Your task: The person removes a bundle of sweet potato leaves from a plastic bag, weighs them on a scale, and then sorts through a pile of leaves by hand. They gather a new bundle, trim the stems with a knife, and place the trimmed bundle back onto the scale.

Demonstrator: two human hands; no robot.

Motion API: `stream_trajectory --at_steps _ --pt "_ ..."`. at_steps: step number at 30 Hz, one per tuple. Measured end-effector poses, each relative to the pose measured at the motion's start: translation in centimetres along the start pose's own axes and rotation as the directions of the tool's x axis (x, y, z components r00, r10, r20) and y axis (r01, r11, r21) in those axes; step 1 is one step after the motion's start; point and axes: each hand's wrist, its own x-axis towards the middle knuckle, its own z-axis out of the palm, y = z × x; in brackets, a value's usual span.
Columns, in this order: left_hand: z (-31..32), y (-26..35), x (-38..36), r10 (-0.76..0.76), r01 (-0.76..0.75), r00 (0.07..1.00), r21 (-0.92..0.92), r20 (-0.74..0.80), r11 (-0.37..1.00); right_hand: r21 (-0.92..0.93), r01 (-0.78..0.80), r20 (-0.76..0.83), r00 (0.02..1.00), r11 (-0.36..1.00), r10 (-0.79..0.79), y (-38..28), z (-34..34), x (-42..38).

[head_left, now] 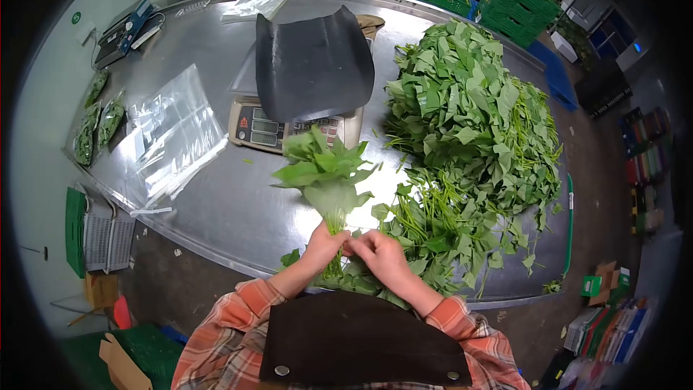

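My left hand [323, 250] is wrapped round the stems of an upright bunch of leafy greens [323, 173], whose leaves fan out above the fist and blur slightly. Close beside it, my right hand [384, 258] has its thumb and fingers pinched together by the stems. What lies between those fingertips is too small to make out. To the right of my hands rises a large heap of the same greens [462, 94], with loose stems and leaves spilling toward the table's front edge. Behind the bunch stands a weighing scale [263, 126] with a curved black sheet [314, 65] on top.
On the metal table [216, 191], clear plastic bags [173, 137] lie at the left, beside several filled bags of greens [86, 133]. A blue device [124, 32] sits at the far left edge. Green crates [516, 3] are stacked behind; a grey basket [108, 238] stands at lower left.
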Motion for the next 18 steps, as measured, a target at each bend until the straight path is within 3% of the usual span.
stream_trajectory --at_steps 1,5,8,9,12,13,16,17,18 --pt "0.2 0.8 -0.1 -0.038 0.039 0.999 0.053 -0.022 0.998 -0.02 0.199 -0.116 0.973 0.98 -0.2 0.5 0.4 0.5" --pt "1.2 0.5 0.0 -0.195 0.202 0.979 0.207 -0.054 0.957 -0.273 0.194 -0.116 0.966 0.942 -0.232 0.1 2.4 3.9" --pt "0.9 -0.7 0.0 -0.131 0.144 0.988 -0.156 0.086 0.977 0.17 0.028 -0.055 0.998 0.985 -0.019 2.9 3.3 5.5" --pt "0.2 -0.7 -0.2 -0.113 0.151 0.98 -0.236 0.164 0.96 0.334 -0.112 0.02 0.994 0.936 0.111 1.7 2.3 5.0" --pt "-1.2 -0.3 -0.8 -0.13 0.246 0.941 -0.365 0.313 0.898 0.626 -0.173 0.055 0.982 0.761 0.178 3.8 3.1 4.6" --pt "-1.7 -0.4 -0.7 -0.158 0.316 0.91 -0.393 0.384 0.864 0.63 -0.208 0.063 0.974 0.749 0.217 4.0 2.8 4.3" --pt "-2.0 -1.4 -1.0 -0.281 0.398 0.915 -0.534 0.29 0.746 0.679 0.016 -0.061 0.997 0.734 0.036 2.4 2.4 2.4" --pt "-1.8 -1.7 -1.0 -0.303 0.378 0.926 -0.565 0.227 0.733 0.77 -0.048 0.037 0.999 0.636 0.03 1.9 2.3 1.4" --pt "-1.5 -2.1 -0.9 -0.324 0.354 0.932 -0.596 0.162 0.721 0.665 0.006 0.047 0.998 0.746 -0.05 2.1 2.3 0.5"
